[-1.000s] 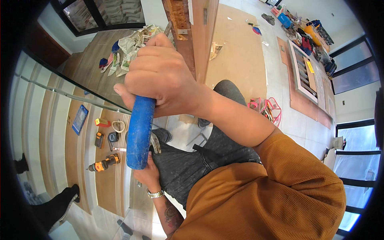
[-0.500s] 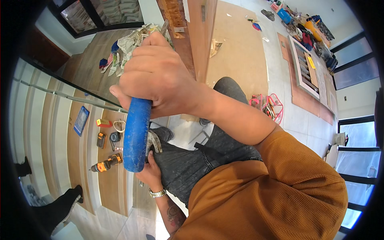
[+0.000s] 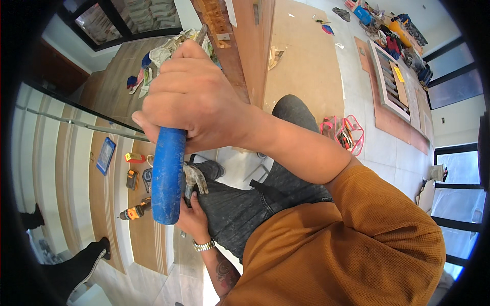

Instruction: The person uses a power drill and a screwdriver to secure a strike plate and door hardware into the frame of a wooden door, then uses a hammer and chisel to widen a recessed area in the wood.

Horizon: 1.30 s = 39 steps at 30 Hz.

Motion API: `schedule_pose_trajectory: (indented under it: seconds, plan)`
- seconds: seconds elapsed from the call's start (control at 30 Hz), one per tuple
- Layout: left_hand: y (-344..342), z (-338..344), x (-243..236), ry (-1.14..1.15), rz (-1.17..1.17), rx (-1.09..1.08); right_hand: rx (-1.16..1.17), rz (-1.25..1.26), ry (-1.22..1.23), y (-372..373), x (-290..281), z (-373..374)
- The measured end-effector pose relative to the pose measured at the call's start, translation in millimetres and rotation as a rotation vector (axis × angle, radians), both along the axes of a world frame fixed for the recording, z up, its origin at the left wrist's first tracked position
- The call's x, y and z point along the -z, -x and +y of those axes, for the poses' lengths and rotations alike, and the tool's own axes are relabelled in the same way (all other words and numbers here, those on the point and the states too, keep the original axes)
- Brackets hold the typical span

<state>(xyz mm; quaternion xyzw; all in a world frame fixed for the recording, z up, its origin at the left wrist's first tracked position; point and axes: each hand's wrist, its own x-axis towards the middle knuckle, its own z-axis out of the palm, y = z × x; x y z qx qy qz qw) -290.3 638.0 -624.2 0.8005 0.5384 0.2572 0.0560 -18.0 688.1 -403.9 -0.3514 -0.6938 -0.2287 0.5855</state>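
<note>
My right hand (image 3: 191, 97) is raised close to the view, closed in a fist round a tool with a thick, scuffed blue handle (image 3: 169, 176). The handle sticks out below the fist. Past the knuckles a narrow greyish shaft shows beside the wooden frame; whether it belongs to this tool is unclear. Lower down, beside my dark trousers, my left hand (image 3: 193, 217) is wrapped round a claw hammer (image 3: 195, 177) just under its worn metal head. The blue handle hides part of that hand and the rest of the hammer.
On wooden steps (image 3: 104, 204) at left lie an orange-black drill (image 3: 133, 211), a tape measure (image 3: 147, 176), a red-yellow box (image 3: 135, 157) and a blue packet (image 3: 105, 155). A wooden door frame (image 3: 255, 46) stands ahead. A pink-edged tool bag (image 3: 347, 135) sits on the floor.
My right hand and the blue handle have shifted slightly left, and the handle now covers part of the drill. More of the hammer head shows beside it. Both grips stay closed.
</note>
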Motion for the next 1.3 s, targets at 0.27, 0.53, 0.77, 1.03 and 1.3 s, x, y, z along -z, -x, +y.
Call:
schedule_pose_trajectory:
  seconds: [0.27,0.53,0.77,1.03,1.3]
  plan:
    - [-0.3,2.1,-0.2,0.069,-0.196,0.017,0.065,-0.028,0.062,-4.7,-1.0,-2.0]
    - [1.9,-8.6,-74.6,0.408,-1.108,0.083,0.075,-0.018,0.014,-9.7,2.5,2.5]
    - [-35.1,-42.8,-136.7,0.196,-1.492,0.662,0.082,-0.048,0.084,-15.8,-5.1,-7.0]
    - [-43.4,-52.5,-135.5,0.229,-1.433,0.530,0.075,-0.041,0.100,-16.2,-9.0,-14.8]
    - [-35.0,-59.0,-151.1,0.262,-1.408,0.410,0.062,-0.028,0.100,-13.5,-13.7,-15.0]
